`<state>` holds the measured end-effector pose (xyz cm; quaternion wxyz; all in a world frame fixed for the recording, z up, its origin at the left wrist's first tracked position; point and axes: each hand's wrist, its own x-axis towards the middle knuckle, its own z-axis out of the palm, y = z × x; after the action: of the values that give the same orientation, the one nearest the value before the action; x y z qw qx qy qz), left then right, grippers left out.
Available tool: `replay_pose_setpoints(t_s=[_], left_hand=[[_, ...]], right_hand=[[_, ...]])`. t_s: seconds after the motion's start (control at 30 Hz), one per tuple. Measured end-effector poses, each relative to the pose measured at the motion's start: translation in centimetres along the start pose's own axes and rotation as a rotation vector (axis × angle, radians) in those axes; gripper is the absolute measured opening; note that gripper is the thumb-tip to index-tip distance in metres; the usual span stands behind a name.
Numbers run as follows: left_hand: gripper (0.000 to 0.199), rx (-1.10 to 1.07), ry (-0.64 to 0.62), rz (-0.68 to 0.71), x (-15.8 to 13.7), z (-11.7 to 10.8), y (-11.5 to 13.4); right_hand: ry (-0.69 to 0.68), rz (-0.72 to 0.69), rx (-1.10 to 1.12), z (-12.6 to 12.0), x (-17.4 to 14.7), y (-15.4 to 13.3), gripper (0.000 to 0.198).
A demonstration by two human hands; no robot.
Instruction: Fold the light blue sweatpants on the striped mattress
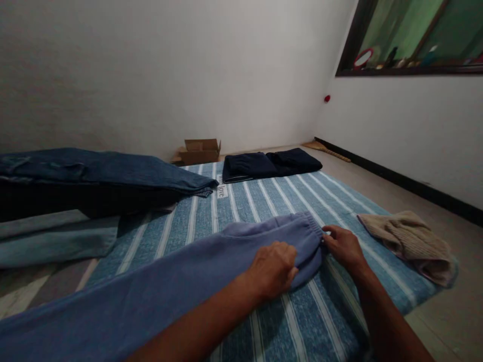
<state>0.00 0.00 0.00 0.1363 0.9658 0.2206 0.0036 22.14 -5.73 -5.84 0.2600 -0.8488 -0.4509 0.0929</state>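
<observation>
Your left hand (273,269) presses fingers curled onto the purple sweatpants (181,281). Your right hand (341,246) pinches their elastic cuff (315,231) on the striped mat (264,201).

A periwinkle-blue sweatpants leg (196,271) is seen on a teal-blue mat (264,201) that is patterned with white stripes. Dark blue jeans (101,173), a navy folded garment (269,163), a beige knitted cloth (409,239) and a brown cardboard box (199,150) are shown.

Dim, soft shadows, wide-angle edge distortion, slight blur.
</observation>
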Motion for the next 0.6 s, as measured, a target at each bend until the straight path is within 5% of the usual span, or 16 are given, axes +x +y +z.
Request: replay_pose_setpoints(t_s=[0.1, 0.27, 0.43, 0.6], left_hand=[[0.020, 0.051, 0.048, 0.005, 3.8, 2.6, 1.8], [0.022, 0.087, 0.082, -0.025, 5.7, 4.9, 1.6], [0.017, 0.042, 0.073, -0.032, 6.3, 5.1, 0.5], [0.017, -0.348, 0.161, -0.106, 6.8, 3.5, -1.7]], right_hand=[[-0.009, -0.005, -0.006, 0.1, 0.3, 0.3, 0.035], [-0.030, -0.008, 0.009, 0.0, 0.3, 0.4, 0.031], [-0.128, -0.040, 0.038, 0.1, 0.1, 0.1, 0.028], [-0.151, -0.014, 0.087, 0.2, 0.3, -0.1, 0.032]])
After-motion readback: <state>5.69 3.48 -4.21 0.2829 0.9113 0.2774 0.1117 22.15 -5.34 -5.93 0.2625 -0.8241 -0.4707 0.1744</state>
